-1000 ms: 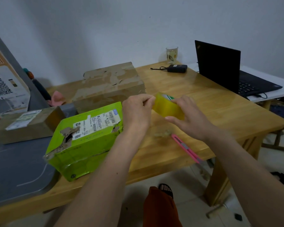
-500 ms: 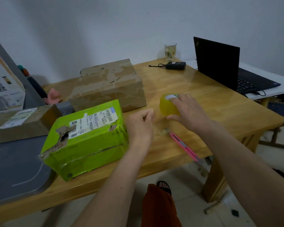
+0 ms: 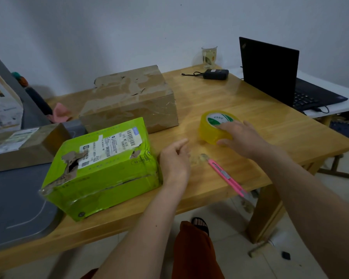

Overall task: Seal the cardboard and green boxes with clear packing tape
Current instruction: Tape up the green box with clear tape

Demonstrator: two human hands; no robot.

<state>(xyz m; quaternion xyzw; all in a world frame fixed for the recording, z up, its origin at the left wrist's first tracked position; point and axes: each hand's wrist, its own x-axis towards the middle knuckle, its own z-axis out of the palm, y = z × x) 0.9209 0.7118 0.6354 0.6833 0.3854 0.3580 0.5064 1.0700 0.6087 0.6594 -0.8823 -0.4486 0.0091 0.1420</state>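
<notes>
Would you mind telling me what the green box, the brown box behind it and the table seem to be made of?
Green box: apparently printed cardboard with a glossy skin; torn patches expose brown board, and film or tape glints along its front edge.
Brown box: plain matte corrugated cardboard, its top layer peeled in patches, with shiny clear tape on its side.
Table: light wood, judging by the grain, with a smooth, slightly reflective finish.

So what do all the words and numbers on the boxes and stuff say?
Green box, white shipping label: barcodes and small print, too blurred to read.
Green box, front edge: an oval stamp, unreadable.
Tape roll, green and white core label: characters too small to read.
Small brown box, its label: blurred.
Poster at left: blurred.
Nothing here reads clearly.
</notes>
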